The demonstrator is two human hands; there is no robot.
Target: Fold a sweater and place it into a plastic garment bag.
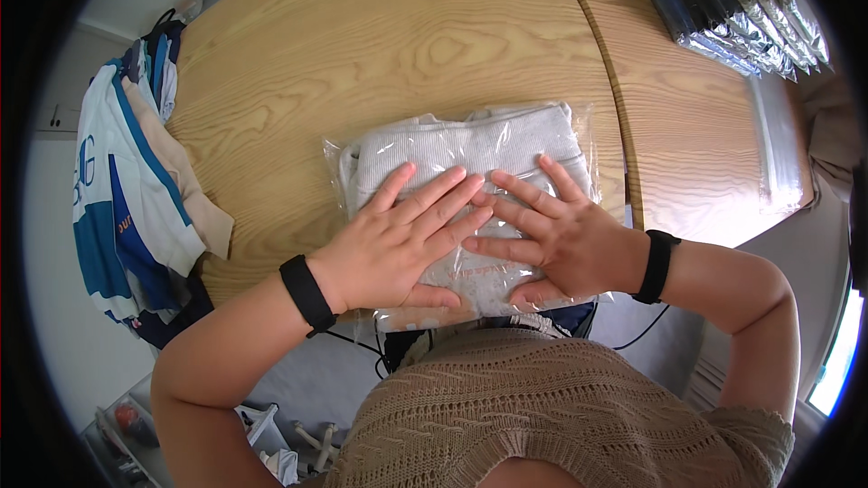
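Observation:
A folded light grey knit garment (452, 146) with a ribbed band lies inside a clear plastic bag (589, 140) at the table's near edge. Faint orange print shows through the plastic on its lower part. My left hand (398, 239) rests flat on the bag's left half, fingers spread and pointing up and to the right. On the right half lies my right hand (556, 239), also flat with its fingers apart. The fingertips of both hands meet near the middle of the bag. A black band circles each wrist. Neither hand grips anything.
Several garments in white, teal, blue and beige (136, 181) hang over the table's left edge. At the far right sits a stack of shiny plastic-wrapped packages (737, 9), with flat clear bags (779, 145) nearer. A seam divides the wooden table (380, 45). Dark cables (646, 330) run below its edge.

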